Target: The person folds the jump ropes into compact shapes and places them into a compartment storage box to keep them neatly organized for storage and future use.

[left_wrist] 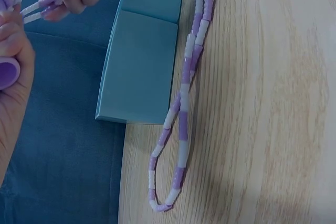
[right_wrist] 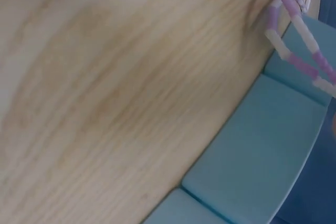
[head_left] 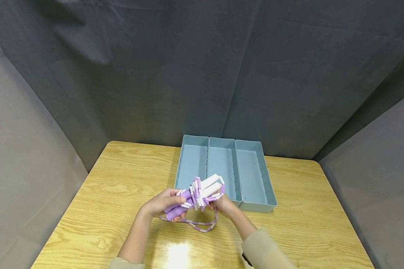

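A beaded jump rope point(head_left: 197, 194) in purple and white is bundled above the table, its cord wound around its two handles. My left hand point(head_left: 162, 204) grips the purple ends of the handles point(head_left: 175, 212); their white ends point up and to the right. In the left wrist view, the round end of a purple handle point(left_wrist: 7, 73) shows beside that hand. On the other side of the bundle, my right hand point(head_left: 224, 205) holds the beaded cord point(left_wrist: 35, 13) in curled fingers. A slack loop point(head_left: 204, 227) of cord hangs below both hands. The right wrist view shows mostly cord point(right_wrist: 302, 30).
Three blue-grey bins point(head_left: 257, 206) stand side by side just behind the hands, their visible insides holding nothing. The wooden table point(head_left: 309, 224) extends to both sides. Dark cloth point(head_left: 175, 74) hangs behind it, with grey panels point(head_left: 377, 179) at the sides.
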Available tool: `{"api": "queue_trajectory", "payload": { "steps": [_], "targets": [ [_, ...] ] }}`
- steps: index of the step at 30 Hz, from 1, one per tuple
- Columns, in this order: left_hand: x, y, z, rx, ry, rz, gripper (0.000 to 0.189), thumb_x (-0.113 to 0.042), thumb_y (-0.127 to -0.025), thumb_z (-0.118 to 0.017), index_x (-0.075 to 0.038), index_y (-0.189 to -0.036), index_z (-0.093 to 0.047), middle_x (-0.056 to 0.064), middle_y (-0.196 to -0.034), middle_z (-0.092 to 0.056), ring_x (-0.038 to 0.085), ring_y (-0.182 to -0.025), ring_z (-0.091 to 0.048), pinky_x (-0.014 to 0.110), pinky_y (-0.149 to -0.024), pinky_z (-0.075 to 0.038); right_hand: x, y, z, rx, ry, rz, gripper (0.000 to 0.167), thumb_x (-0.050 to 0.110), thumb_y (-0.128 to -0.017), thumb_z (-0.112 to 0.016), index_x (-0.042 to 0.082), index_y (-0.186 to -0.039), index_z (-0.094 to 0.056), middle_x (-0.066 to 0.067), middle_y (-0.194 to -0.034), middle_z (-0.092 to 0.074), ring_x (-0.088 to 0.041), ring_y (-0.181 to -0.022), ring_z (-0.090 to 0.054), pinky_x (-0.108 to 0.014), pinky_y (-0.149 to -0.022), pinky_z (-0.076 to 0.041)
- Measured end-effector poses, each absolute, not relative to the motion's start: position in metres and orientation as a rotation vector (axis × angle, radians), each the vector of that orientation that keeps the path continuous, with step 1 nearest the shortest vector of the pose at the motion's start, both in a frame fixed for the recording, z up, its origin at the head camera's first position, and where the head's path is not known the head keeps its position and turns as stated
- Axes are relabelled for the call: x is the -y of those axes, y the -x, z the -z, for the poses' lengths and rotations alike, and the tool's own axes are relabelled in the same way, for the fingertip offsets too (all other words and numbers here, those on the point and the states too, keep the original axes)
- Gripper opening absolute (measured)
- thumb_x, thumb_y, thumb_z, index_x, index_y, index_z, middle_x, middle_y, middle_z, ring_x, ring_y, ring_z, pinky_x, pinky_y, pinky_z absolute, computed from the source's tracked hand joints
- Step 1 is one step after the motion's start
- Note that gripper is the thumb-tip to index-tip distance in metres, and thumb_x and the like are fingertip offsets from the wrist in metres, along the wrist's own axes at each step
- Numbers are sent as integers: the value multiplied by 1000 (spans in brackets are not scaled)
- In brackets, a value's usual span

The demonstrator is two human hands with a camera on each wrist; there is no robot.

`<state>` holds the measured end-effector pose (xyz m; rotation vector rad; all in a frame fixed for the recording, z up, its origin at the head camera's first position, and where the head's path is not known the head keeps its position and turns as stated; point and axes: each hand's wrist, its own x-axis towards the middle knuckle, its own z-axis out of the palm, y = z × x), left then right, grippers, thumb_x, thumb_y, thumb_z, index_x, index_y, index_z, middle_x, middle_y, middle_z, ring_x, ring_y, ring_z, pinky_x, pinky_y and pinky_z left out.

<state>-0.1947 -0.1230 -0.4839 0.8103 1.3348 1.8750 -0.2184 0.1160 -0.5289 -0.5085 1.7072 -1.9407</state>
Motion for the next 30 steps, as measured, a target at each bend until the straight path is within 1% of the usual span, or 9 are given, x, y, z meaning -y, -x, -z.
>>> {"api": "queue_trajectory", "payload": {
  "steps": [3,7,11,15,19,22,23,26,30],
  "targets": [
    [123,195,484,-1326,-819,-1906,20,-17,-93,-44,1,-94,-53,9,-69,-59,10,-51,-55,18,-43,-46,-113,213,530,-1775,505,1973,34,7,-99,-29,15,-75,-52,2,-56,-47,-5,-46,-39,-16,-42,-31],
    [122,196,484,-1331,-807,-1928,19,-16,-93,-43,0,-95,-54,9,-69,-58,10,-51,-55,18,-44,-47,-108,204,526,-1852,402,2049,28,0,-97,-27,11,-85,-49,-6,-60,-48,-10,-47,-41,-18,-42,-33],
    [122,196,484,-1361,-781,-1936,18,-16,-92,-44,-1,-93,-54,8,-69,-58,9,-52,-55,18,-45,-47,-102,194,519,-1930,339,2082,29,-1,-97,-27,7,-79,-49,-8,-59,-47,-11,-48,-42,-19,-43,-34],
    [121,196,484,-1393,-734,-1955,18,-17,-91,-46,-1,-92,-54,6,-69,-59,9,-52,-55,18,-45,-47,-99,185,516,-1990,350,2099,31,7,-100,-30,2,-76,-49,-8,-60,-49,-9,-48,-45,-18,-42,-38],
    [122,196,484,-1409,-712,-1979,18,-17,-92,-46,-2,-91,-55,6,-69,-60,10,-52,-55,18,-46,-47,-99,180,520,-2030,404,2080,38,16,-101,-30,-11,-81,-49,-22,-62,-49,-10,-48,-46,-22,-41,-42],
    [122,196,484,-1398,-736,-2001,18,-16,-93,-43,-2,-92,-55,6,-70,-60,9,-53,-56,18,-46,-48,-99,177,523,-2055,398,2056,41,18,-101,-30,-15,-91,-52,-30,-67,-49,-11,-49,-47,-25,-42,-45],
    [122,196,484,-1393,-746,-2008,18,-15,-94,-43,-2,-92,-55,6,-71,-60,9,-53,-56,18,-47,-48,-100,177,525,-2058,388,2046,40,18,-101,-30,-15,-94,-52,-30,-68,-49,-11,-50,-48,-26,-43,-45],
    [122,197,484,-1389,-738,-2032,19,-15,-94,-42,-2,-94,-55,6,-71,-61,9,-53,-56,18,-47,-48,-102,176,536,-2036,325,2045,40,20,-101,-32,-15,-105,-51,-19,-69,-53,-11,-52,-50,-24,-47,-47],
    [121,198,485,-1409,-690,-2045,19,-15,-94,-43,-1,-94,-55,6,-71,-61,10,-53,-56,19,-47,-49,-106,176,552,-2023,315,2068,45,24,-100,-34,-18,-108,-47,-10,-70,-54,-10,-54,-51,-24,-50,-50]
  ]
}}
